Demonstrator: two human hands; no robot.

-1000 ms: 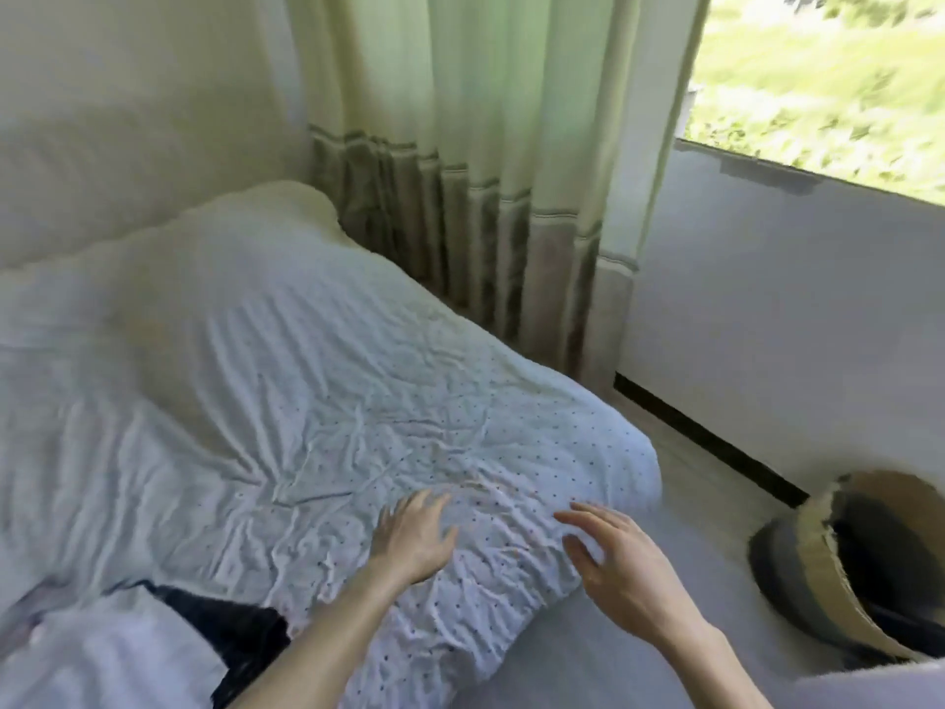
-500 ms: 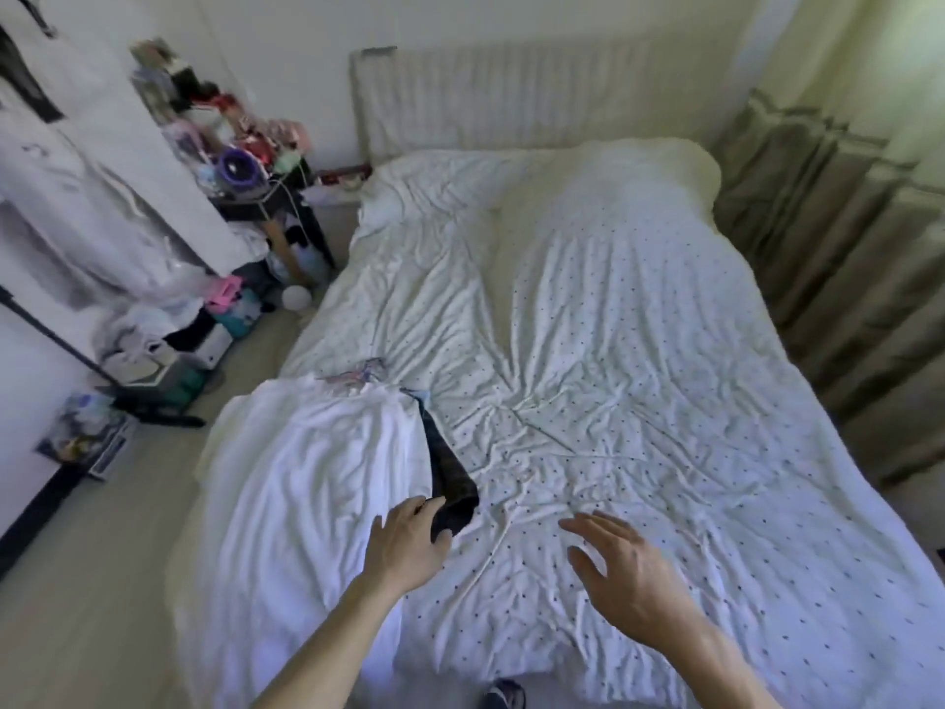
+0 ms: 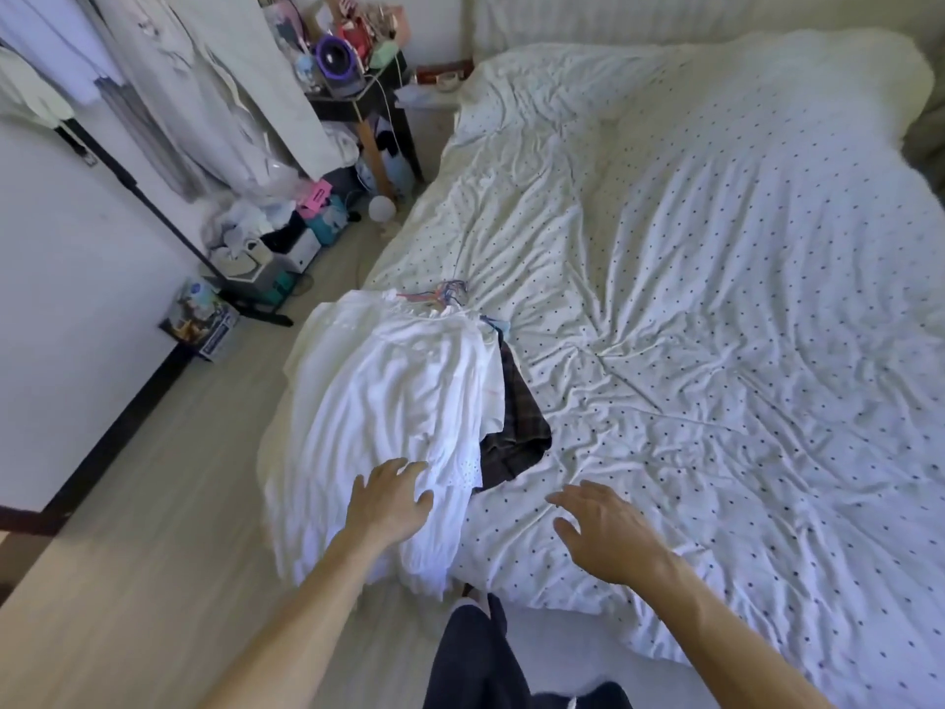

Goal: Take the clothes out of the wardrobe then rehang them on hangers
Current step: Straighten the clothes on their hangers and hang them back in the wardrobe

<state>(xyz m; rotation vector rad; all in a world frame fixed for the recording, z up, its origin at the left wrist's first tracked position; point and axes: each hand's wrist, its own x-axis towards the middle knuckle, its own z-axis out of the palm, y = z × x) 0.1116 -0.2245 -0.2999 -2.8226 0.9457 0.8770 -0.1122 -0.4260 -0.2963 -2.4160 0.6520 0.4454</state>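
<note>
A pile of white clothes (image 3: 388, 396) lies on the left part of the bed (image 3: 716, 299), which has a dotted white cover. A dark checked garment (image 3: 516, 427) pokes out from under the pile's right side. Coloured hangers (image 3: 450, 294) stick out at the pile's far end. My left hand (image 3: 391, 498) hovers with fingers spread over the near end of the white clothes. My right hand (image 3: 603, 529) is held open above the bare bedcover, just right of the dark garment. Neither hand holds anything.
A black clothes rack (image 3: 153, 207) with hanging white garments (image 3: 215, 84) stands at the left wall. A cluttered bedside table (image 3: 358, 79) and floor clutter (image 3: 276, 237) sit beyond it. Wooden floor (image 3: 153, 529) runs along the bed's left side.
The view has swung left from the curtain and window to the bed's left side and the rack. The clothes pile came into view; my left hand now hovers over the white clothes.
</note>
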